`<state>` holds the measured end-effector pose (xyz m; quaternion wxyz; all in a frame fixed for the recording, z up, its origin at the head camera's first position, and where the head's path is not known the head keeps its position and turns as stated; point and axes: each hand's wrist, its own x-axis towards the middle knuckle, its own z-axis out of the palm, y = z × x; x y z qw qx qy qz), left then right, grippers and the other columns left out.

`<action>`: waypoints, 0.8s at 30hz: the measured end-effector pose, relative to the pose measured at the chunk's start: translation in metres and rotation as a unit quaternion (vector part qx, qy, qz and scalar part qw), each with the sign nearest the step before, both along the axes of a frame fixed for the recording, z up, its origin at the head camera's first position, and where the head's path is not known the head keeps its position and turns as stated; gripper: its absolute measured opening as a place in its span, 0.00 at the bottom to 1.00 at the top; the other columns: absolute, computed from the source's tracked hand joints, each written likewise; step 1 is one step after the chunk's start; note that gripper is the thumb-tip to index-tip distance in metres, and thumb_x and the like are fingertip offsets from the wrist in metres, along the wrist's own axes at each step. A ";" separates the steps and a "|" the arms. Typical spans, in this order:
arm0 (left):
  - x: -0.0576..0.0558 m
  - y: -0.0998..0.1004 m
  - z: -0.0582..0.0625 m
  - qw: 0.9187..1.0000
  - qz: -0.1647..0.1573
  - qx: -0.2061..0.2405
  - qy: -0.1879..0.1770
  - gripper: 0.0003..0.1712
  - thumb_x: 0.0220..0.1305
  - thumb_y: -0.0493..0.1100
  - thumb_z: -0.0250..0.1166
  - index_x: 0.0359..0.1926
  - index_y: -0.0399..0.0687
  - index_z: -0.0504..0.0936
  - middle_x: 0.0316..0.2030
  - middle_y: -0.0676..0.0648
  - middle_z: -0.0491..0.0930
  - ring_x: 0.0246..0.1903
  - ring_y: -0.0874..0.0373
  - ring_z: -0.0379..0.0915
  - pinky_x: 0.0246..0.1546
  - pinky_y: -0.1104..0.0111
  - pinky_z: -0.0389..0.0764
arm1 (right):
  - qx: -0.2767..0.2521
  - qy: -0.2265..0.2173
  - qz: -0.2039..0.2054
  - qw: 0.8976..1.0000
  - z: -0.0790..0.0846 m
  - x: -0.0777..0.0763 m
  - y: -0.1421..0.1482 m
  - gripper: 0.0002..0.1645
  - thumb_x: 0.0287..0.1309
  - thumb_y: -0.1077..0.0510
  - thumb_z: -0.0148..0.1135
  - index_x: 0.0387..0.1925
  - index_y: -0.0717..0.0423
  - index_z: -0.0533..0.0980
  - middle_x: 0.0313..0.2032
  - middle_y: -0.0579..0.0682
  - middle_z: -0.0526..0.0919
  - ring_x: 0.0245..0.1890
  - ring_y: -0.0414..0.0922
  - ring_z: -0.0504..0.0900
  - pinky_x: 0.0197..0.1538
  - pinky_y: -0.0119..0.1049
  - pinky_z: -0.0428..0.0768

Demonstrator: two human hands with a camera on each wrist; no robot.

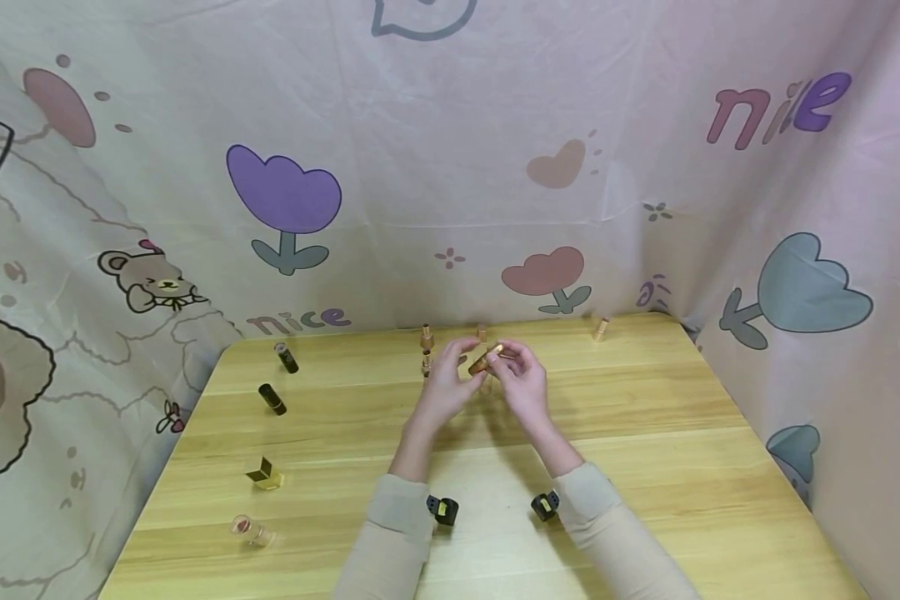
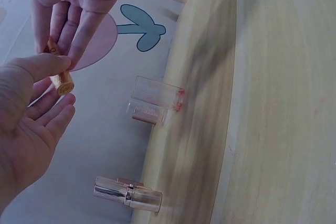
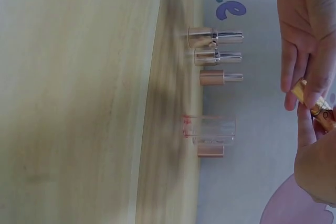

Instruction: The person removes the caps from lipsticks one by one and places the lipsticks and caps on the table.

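In the head view, a small gold lipstick tube (image 1: pixel 486 360) is held at a slant above the back half of the table, between both hands. My left hand (image 1: pixel 448 379) pinches one end; in the left wrist view its thumb lies across the gold tube (image 2: pixel 64 84) with the fingers behind. At the other end, my right hand (image 1: pixel 523 385) grips the tube between thumb and fingers. The right wrist view has the shiny gold end of the tube (image 3: pixel 300 91) poking out past the left thumb. Fingers hide part of its middle.
Rose-gold lipsticks (image 3: pixel 215 37) stand upright along the table's back, near a clear cylinder (image 3: pixel 215 127). Another lipstick (image 1: pixel 602 329) is at the back right. Down the left side are black tubes (image 1: pixel 272 399), a gold square-topped lipstick (image 1: pixel 265 473) and a clear tube (image 1: pixel 252 531). A printed curtain (image 1: pixel 420 167) hangs behind.
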<state>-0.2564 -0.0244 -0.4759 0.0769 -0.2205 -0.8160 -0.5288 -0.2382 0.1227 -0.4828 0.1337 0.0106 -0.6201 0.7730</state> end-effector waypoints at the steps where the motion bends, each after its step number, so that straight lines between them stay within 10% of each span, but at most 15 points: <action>1: 0.000 0.000 0.000 1.000 0.001 -0.001 0.001 0.32 0.61 0.28 0.72 0.65 0.33 0.73 0.63 0.37 0.75 0.63 0.38 0.73 0.68 0.51 0.77 | 0.002 -0.001 0.000 1.000 0.000 0.000 0.000 0.22 0.66 0.72 0.64 0.59 0.75 0.72 0.54 0.71 0.79 0.44 0.39 0.85 0.53 0.35 0.88; 24: 0.002 0.002 -0.004 1.000 0.013 0.015 -0.006 0.19 0.63 0.28 0.72 0.53 0.34 0.78 0.50 0.40 0.80 0.50 0.48 0.81 0.59 0.68 0.83 | 0.056 -0.006 -0.031 0.998 0.000 0.002 -0.001 0.21 0.65 0.67 0.68 0.57 0.70 0.76 0.52 0.67 0.83 0.45 0.42 0.83 0.51 0.25 0.84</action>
